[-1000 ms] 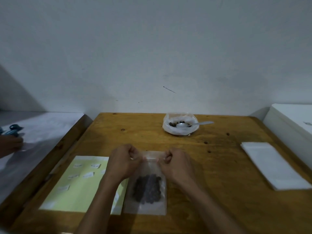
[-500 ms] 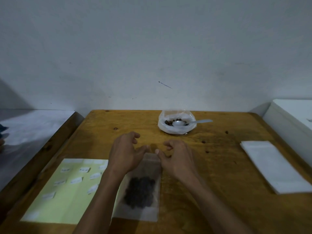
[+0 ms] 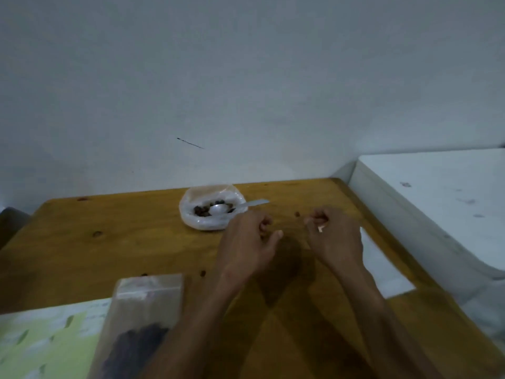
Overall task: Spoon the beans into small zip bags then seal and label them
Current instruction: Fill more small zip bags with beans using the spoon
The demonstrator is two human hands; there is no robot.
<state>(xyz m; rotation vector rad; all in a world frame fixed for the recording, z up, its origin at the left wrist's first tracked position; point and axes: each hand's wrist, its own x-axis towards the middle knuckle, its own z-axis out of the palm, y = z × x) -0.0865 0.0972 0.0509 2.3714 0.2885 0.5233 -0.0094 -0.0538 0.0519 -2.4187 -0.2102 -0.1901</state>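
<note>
- My left hand [image 3: 247, 243] hovers over the brown wooden table [image 3: 123, 242], fingers loosely curled, grasping nothing.
- My right hand [image 3: 334, 239] looks clenched; whether it pinches anything, I cannot tell.
- The clear plastic zip bag of dark beans [image 3: 142, 321] lies near-left, partly on the pale green label sheet [image 3: 46, 343].

left grip [image 3: 250, 239]: fingers loosely curled | right grip [image 3: 334, 237]: curled, apart
</note>
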